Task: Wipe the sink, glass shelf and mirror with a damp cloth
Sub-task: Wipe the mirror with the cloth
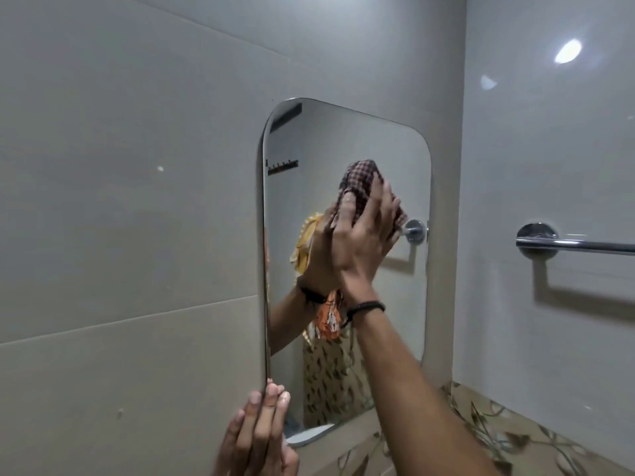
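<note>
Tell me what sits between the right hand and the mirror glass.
The checked cloth. In the head view the right hand presses it flat against the mirror; the left hand rests at the mirror's lower left edge.

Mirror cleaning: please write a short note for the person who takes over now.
Right hand: presses the checked cloth on the mirror, near its middle.
Left hand: fingers flat at the mirror's lower left edge, holding nothing.
Done: cannot tell how much glass is wiped.
Left: finish the mirror. Sink and glass shelf are out of view, so check them. A towel bar is on the right wall.
</note>
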A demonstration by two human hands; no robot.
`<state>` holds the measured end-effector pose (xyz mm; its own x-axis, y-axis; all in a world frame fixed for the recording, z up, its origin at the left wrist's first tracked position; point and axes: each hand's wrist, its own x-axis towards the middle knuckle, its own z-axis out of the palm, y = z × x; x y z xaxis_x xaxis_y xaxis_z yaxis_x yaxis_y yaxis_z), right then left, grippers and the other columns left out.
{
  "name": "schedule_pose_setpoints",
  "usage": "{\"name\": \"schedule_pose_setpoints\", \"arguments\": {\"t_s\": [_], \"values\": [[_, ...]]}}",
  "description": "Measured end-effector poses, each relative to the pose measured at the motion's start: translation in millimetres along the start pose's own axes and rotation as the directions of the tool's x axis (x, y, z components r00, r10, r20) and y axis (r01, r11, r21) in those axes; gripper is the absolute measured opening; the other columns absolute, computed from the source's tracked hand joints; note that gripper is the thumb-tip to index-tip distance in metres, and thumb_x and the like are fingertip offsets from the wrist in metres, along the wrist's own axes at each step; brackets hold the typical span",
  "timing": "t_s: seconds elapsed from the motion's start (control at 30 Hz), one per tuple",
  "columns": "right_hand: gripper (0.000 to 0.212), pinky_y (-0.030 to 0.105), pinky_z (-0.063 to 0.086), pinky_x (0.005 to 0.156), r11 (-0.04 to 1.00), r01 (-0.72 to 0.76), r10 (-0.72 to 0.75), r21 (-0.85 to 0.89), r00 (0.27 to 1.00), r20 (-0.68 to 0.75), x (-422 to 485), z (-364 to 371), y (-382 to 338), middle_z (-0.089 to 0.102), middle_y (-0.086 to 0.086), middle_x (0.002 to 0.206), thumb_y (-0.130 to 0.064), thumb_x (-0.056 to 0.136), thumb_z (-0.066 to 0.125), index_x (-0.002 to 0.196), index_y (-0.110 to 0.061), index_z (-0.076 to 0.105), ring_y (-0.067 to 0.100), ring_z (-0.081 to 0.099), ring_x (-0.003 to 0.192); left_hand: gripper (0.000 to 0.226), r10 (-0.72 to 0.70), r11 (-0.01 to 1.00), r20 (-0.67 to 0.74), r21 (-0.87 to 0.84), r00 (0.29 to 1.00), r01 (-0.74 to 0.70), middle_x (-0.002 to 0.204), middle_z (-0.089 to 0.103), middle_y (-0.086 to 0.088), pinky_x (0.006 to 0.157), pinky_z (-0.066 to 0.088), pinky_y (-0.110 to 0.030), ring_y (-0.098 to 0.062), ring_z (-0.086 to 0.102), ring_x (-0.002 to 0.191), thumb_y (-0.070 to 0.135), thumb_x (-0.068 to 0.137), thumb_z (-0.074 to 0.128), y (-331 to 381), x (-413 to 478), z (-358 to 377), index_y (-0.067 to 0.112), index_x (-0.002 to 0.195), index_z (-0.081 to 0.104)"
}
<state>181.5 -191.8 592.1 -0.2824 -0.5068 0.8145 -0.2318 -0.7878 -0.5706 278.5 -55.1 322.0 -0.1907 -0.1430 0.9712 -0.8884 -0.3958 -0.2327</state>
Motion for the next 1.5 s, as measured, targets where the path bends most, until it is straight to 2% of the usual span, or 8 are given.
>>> {"name": "schedule_pose_setpoints", "arguments": {"t_s": [0.27,0.4,0.5,0.7,0.87,1.07,1.3,1.5], "values": [[0.061,0.053,0.008,0.123,0.892,0.452,-0.45,-0.012,0.89,0.078,22.6,15.6,-54.3,0.027,-0.003,0.164,-0.054,0.096,0.035,0.152,-0.03,0.037,0.019,0.014,0.154,0.05,-0.073,0.996,-0.048,-0.062,0.996,0.07,0.136,0.061,-0.004,0.122,0.023,-0.035,-0.024,0.053,0.128,0.02,0.09,0.028,2.2,-1.0,13.5,0.01,0.127,0.061],[0.057,0.057,0.01,0.122,0.947,0.321,-0.322,0.03,0.946,0.05,90.1,12.0,-38.3,0.025,-0.003,0.165,-0.053,0.1,0.036,0.154,-0.035,0.031,0.019,0.014,0.153,0.048,-0.03,0.999,-0.03,-0.033,0.999,0.029,0.148,0.054,-0.004,0.123,0.018,-0.034,-0.021,0.039,0.144,0.02,0.102,0.021,-5.2,-3.2,15.3,0.01,0.141,0.049],[0.059,0.052,0.01,0.123,0.993,0.117,-0.117,0.014,0.993,-0.003,106.8,1.6,-3.4,0.026,-0.002,0.164,-0.055,0.099,0.033,0.153,-0.033,0.032,0.017,0.017,0.152,0.05,0.0,0.999,0.02,-0.053,1.0,0.001,0.146,0.057,-0.004,0.118,0.025,-0.037,-0.021,0.049,0.132,0.016,0.097,0.031,-0.2,-4.1,5.7,0.008,0.143,0.05],[0.066,0.05,0.007,0.123,0.987,-0.159,0.16,0.026,0.985,-0.056,39.1,-13.1,53.6,0.025,-0.001,0.164,-0.057,0.096,0.031,0.156,-0.027,0.031,0.015,0.015,0.153,0.053,-0.019,0.999,-0.027,-0.043,0.999,0.018,0.155,0.045,-0.002,0.123,0.021,-0.034,-0.02,0.038,0.145,0.021,0.099,0.022,-5.2,2.7,18.4,0.008,0.143,0.049],[0.061,0.055,0.003,0.124,0.987,0.139,-0.138,-0.081,0.99,0.014,-38.4,-5.0,41.3,0.015,-0.006,0.167,-0.056,0.101,0.027,0.157,-0.034,0.02,0.015,0.002,0.155,0.041,0.178,0.979,-0.175,0.126,0.968,-0.157,0.162,0.034,-0.009,0.123,0.017,-0.036,-0.026,0.028,0.151,0.019,0.104,0.021,-21.0,6.4,38.5,0.013,0.136,0.046],[0.059,0.057,0.01,0.122,0.912,0.408,-0.405,-0.029,0.911,0.085,39.5,1.7,16.8,0.023,-0.003,0.165,-0.054,0.099,0.034,0.154,-0.035,0.026,0.02,0.01,0.155,0.028,0.295,0.933,-0.284,0.293,0.912,-0.211,0.148,0.051,-0.013,0.122,0.018,-0.04,-0.032,0.041,0.135,0.019,0.107,0.032,-35.5,9.6,54.3,0.013,0.13,0.047],[0.066,0.052,0.013,0.122,0.983,0.177,-0.177,-0.042,0.984,-0.007,122.0,-9.6,39.8,0.028,-0.002,0.163,-0.059,0.096,0.028,0.154,-0.029,0.032,0.02,0.019,0.152,0.046,-0.002,0.999,-0.075,-0.037,0.997,-0.001,0.15,0.048,-0.003,0.123,0.021,-0.034,-0.02,0.036,0.147,0.022,0.099,0.025,-0.9,-5.9,20.5,0.008,0.129,0.058],[0.067,0.048,0.01,0.123,0.993,-0.114,0.111,-0.02,0.988,-0.107,59.9,-18.6,92.6,0.033,0.0,0.161,-0.058,0.095,0.031,0.153,-0.025,0.037,0.015,0.025,0.15,0.056,-0.002,1.0,-0.04,0.005,0.999,0.002,0.135,0.064,-0.005,0.116,0.032,-0.039,-0.021,0.053,0.127,0.014,0.08,0.046,5.9,-3.6,1.1,0.009,0.134,0.059]]}}
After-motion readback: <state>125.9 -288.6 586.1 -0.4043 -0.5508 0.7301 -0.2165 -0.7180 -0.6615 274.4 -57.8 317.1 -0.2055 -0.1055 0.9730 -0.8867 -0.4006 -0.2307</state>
